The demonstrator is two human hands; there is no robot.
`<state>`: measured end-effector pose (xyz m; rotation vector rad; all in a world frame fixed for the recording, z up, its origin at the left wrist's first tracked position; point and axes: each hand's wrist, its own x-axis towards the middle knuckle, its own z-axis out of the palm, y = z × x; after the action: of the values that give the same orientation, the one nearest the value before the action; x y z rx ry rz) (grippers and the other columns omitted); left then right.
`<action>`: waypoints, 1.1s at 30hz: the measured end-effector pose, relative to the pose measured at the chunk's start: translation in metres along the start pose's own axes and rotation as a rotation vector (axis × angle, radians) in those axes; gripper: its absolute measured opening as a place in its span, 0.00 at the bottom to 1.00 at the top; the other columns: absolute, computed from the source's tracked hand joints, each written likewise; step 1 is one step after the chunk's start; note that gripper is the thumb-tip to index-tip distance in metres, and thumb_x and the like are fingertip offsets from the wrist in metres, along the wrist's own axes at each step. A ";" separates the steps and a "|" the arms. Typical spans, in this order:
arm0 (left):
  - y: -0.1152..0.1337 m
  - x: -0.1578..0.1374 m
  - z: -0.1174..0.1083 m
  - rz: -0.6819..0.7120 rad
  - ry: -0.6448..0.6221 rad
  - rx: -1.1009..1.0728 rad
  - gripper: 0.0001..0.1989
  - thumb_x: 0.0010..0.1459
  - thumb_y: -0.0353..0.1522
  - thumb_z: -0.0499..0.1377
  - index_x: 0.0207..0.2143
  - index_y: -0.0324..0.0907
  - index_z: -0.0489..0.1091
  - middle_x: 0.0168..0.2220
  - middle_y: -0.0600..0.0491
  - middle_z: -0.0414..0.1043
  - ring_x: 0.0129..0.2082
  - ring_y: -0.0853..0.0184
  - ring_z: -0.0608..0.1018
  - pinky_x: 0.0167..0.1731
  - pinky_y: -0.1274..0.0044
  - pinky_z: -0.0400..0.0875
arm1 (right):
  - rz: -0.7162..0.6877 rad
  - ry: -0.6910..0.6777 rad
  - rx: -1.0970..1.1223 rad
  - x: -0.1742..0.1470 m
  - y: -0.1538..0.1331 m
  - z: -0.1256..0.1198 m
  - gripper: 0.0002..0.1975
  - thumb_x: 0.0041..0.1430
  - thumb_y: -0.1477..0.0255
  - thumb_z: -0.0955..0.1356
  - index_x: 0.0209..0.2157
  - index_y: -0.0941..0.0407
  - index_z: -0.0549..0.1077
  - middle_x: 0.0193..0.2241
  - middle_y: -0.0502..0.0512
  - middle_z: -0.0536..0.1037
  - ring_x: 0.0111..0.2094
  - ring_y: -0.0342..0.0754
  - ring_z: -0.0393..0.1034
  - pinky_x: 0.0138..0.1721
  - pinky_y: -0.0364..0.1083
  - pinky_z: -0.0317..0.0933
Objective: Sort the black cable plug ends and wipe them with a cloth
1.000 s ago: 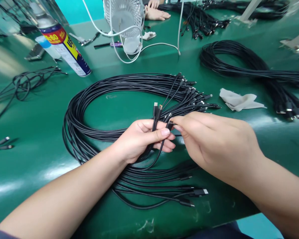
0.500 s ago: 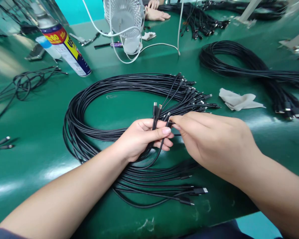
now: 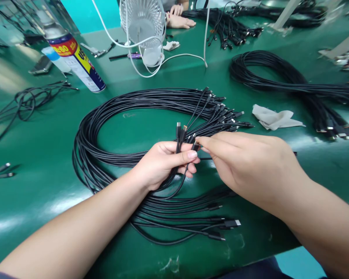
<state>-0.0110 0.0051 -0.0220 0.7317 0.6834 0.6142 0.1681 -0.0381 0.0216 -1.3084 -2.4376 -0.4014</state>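
Note:
My left hand [image 3: 165,162] is closed around the ends of several black USB cables [image 3: 178,135], their plugs sticking up above the fingers. One plug [image 3: 195,145] leans right between thumb and index finger. Against that plug's metal tip, my right hand [image 3: 247,166] is pinched shut; whatever lies in its fingertips is too small or hidden to name. Below and behind both hands spreads a big loop of black cables [image 3: 104,112] on the green table, with plug ends fanned out at the right. More plug ends [image 3: 231,223] lie near the front edge.
A spray can [image 3: 77,58] and a white fan [image 3: 142,27] with a looping white cord stand behind. At right are a crumpled cloth [image 3: 276,117] and another cable bundle [image 3: 279,73]. Loose cables [image 3: 29,100] lie left. Another person's hand [image 3: 180,21] rests at the back.
The view has shifted slightly. Both hands keep nearly the same pose at the plug, and a thin dark tip now shows to the right of my right hand.

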 end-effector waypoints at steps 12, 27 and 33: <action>0.001 -0.001 0.001 -0.009 0.067 0.036 0.10 0.44 0.32 0.71 0.26 0.35 0.76 0.23 0.53 0.76 0.19 0.74 0.75 0.22 0.82 0.71 | 0.000 -0.021 0.010 -0.002 0.002 0.000 0.17 0.59 0.81 0.62 0.46 0.61 0.76 0.34 0.55 0.82 0.31 0.48 0.77 0.27 0.46 0.63; 0.001 0.000 0.002 -0.010 0.036 0.043 0.09 0.47 0.32 0.70 0.26 0.35 0.75 0.24 0.54 0.76 0.20 0.74 0.77 0.22 0.84 0.72 | 0.024 -0.051 -0.003 -0.002 -0.001 0.004 0.16 0.59 0.80 0.61 0.44 0.61 0.77 0.33 0.56 0.81 0.30 0.48 0.76 0.28 0.45 0.62; 0.001 0.000 0.001 -0.031 0.043 0.019 0.10 0.45 0.32 0.70 0.27 0.35 0.75 0.25 0.53 0.77 0.22 0.73 0.78 0.24 0.82 0.75 | 0.016 -0.062 -0.021 -0.002 -0.002 0.006 0.15 0.59 0.80 0.62 0.42 0.62 0.77 0.32 0.57 0.80 0.28 0.48 0.74 0.26 0.45 0.60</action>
<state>-0.0105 0.0048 -0.0203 0.7262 0.7394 0.5973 0.1662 -0.0386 0.0154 -1.3682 -2.4783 -0.3884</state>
